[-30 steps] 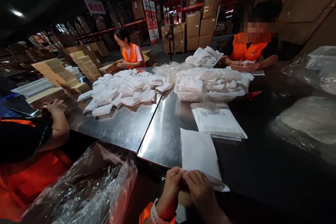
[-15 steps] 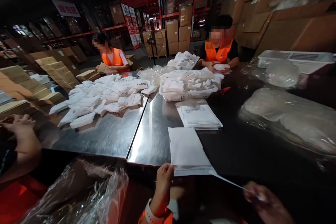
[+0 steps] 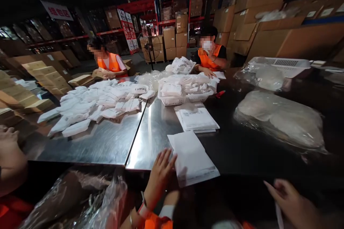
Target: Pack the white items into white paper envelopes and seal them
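A flat white plastic bag (image 3: 194, 157) lies on the metal table near its front edge, its lower end reaching over that edge. My left hand (image 3: 162, 166) is at the bag's left side, fingers stretched out, holding nothing. Away to the right, off the table's front, my right hand (image 3: 294, 200) is closed on a thin white strip (image 3: 279, 216). One end of the strip hangs below the fingers, and this hand is partly blurred. Just behind the bag is a stack of similar printed white bags (image 3: 197, 118).
A white basket (image 3: 185, 99) holds filled white packets; a heap of packets (image 3: 91, 105) lies left. Clear-wrapped bundles (image 3: 282, 121) sit right. Below left is a clear plastic liner (image 3: 115, 196). Two people (image 3: 111, 64) in orange vests work across the table; another person's arm (image 3: 10, 161) is left.
The strip, stretched from the bag to my right hand earlier, is now apart from the bag. My left hand has opened and moved forward along the bag's left side. My right hand has moved right.
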### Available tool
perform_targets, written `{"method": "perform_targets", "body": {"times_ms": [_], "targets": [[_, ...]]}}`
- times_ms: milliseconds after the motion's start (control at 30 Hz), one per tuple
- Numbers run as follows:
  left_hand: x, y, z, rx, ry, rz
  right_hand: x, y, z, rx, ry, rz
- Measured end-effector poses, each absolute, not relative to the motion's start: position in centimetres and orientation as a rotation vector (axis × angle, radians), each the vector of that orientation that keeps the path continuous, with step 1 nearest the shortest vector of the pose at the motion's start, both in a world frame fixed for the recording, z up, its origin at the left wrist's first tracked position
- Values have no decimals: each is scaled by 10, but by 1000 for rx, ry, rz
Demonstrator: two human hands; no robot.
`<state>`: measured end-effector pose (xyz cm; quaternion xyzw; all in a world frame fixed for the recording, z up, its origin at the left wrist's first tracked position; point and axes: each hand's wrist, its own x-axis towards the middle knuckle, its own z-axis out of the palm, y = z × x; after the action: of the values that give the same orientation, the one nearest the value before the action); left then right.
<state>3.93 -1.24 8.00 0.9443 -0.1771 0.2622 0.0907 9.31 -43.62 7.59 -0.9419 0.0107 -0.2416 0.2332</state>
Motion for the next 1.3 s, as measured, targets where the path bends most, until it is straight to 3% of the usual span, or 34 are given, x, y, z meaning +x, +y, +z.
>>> {"method": "perform_targets", "body": {"times_ms": [133,200,433,667,1033,1167,1300], "targets": [[81,-25,97,2901,-1220,675,141,-367,87,-2489,-918,-788],[91,-28,91,2854,-1346,667,162,-340,90,-2441,-1107,-804],[91,-24,63,2643,-1369,703,175,-314,76,-2255,-1549,-830],[88,-17,78,2432,-1216,553,178,-297,94,-2047,-2025,-735],[62,-20,99,2043,-824,287,164,-303,59,-1952,-1574,-490],[55,-24,96,1987,-681,274,159,-299,65,-1949,-1497,-482],[52,-34,85,2013,-271,378,156,-288,79,-1806,-1279,-237]]}}
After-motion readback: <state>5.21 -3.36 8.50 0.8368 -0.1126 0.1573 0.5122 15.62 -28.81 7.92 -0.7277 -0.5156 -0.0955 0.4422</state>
